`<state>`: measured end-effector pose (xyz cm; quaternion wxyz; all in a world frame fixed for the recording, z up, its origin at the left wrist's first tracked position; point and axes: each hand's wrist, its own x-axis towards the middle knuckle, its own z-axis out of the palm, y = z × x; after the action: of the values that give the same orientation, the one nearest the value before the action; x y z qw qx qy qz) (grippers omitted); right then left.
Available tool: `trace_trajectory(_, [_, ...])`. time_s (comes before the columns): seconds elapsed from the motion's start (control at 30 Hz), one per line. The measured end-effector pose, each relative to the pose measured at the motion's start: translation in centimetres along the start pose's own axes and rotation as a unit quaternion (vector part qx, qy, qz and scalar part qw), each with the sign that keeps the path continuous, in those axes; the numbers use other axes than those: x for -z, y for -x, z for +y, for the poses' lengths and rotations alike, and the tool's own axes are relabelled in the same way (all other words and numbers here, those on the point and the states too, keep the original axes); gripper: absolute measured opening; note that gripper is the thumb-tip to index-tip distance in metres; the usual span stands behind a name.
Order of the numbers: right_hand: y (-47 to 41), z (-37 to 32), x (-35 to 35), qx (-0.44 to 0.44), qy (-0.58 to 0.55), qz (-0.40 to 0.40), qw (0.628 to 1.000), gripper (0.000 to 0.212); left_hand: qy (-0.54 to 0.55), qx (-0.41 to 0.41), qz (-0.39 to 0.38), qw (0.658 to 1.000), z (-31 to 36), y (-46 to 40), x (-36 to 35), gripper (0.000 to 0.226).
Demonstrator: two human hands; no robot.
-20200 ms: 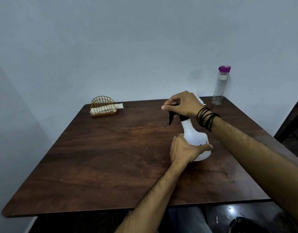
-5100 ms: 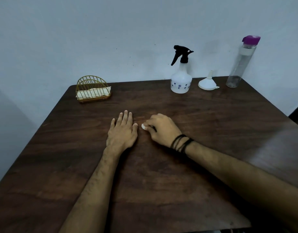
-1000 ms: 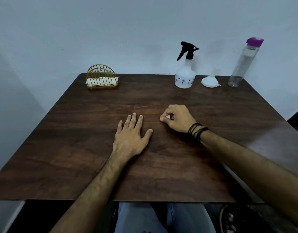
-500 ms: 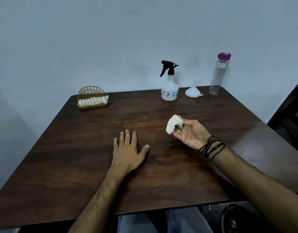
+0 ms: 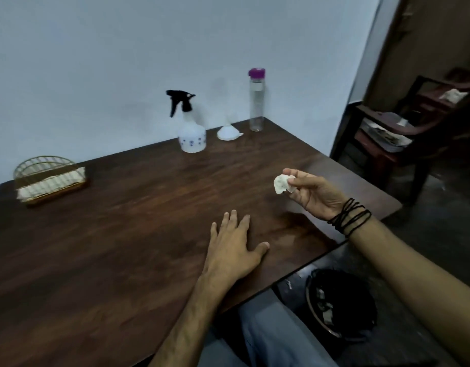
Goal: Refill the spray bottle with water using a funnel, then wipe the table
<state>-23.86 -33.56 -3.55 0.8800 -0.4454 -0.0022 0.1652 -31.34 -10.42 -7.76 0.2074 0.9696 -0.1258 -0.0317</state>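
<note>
Now | right hand [image 5: 312,193] pinches crumpled tissue [image 5: 282,183], lifted off table [image 5: 122,234] | bin [image 5: 339,303] lies below on its side, nearer | left hand [image 5: 235,250] flat, fingers spread.

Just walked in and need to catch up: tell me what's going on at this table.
A person sits at a dark wooden table. Their right hand pinches a crumpled white tissue above the tabletop, while the left hand rests flat on the wood. Along the far edge stand the spray bottle with its trigger head on, an upturned white funnel and a clear water bottle. A black bin sits on the floor.
</note>
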Motion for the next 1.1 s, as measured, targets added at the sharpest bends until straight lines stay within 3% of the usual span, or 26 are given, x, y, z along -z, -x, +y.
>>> trace_trajectory(0.1, [3.2, -1.1, 2.3, 0.02, 0.043, 0.007, 0.999, 0.037, 0.013, -0.055, 0.007, 0.998, 3.3, -0.1, -1.6, 0.08])
trace_trajectory(0.23, [7.8, -2.6, 5.8, 0.039, 0.129, 0.008, 0.991, 0.025, 0.034, -0.148, 0.031, 0.988, 9.4, 0.2, -4.0, 0.069])
trace_trajectory(0.37, [13.8, -4.2, 11.8, 0.009, 0.19, -0.081, 0.978, 0.039, 0.108, -0.286, 0.059, 0.95, 15.0, 1.8, -8.4, 0.044])
trace_trajectory(0.5, [17.1, -3.1, 17.7, -0.05, 0.218, -0.156, 0.962, 0.031, 0.064, -0.371, 0.043, 0.925, 15.8, 1.2, -14.0, 0.024])
trace_trajectory(0.63, [18.0, 2.8, 25.3, -0.186, 0.267, -0.079, 0.942, 0.022, 0.034, -0.272, -0.129, 0.953, 14.9, -0.5, -21.2, 0.024])
trace_trajectory(0.73, [16.1, 8.7, 28.8, -0.229, 0.31, 0.095, 0.918, 0.016, 0.05, -0.163, -0.194, 0.966, 14.0, -1.7, -25.2, 0.028])
trace_trajectory(0.83, [13.8, 13.1, 31.5, -0.264, 0.346, 0.243, 0.867, 0.023, 0.047, -0.108, -0.247, 0.962, 14.0, -2.8, -28.2, 0.031])
trace_trajectory(0.9, [12.6, 15.0, 32.9, -0.282, 0.363, 0.276, 0.844, 0.02, 0.05, -0.084, -0.27, 0.958, 14.2, -3.2, -29.9, 0.033])
trace_trajectory(0.97, [12.0, 16.0, 33.8, -0.285, 0.411, 0.297, 0.814, 0.004, 0.047, -0.072, -0.278, 0.957, 14.3, -3.5, -31.1, 0.037])
trace_trajectory(1.1, [11.1, 16.9, 34.8, -0.303, 0.48, 0.32, 0.759, 0.031, 0.048, -0.06, -0.28, 0.957, 13.8, -3.9, -33.0, 0.044])
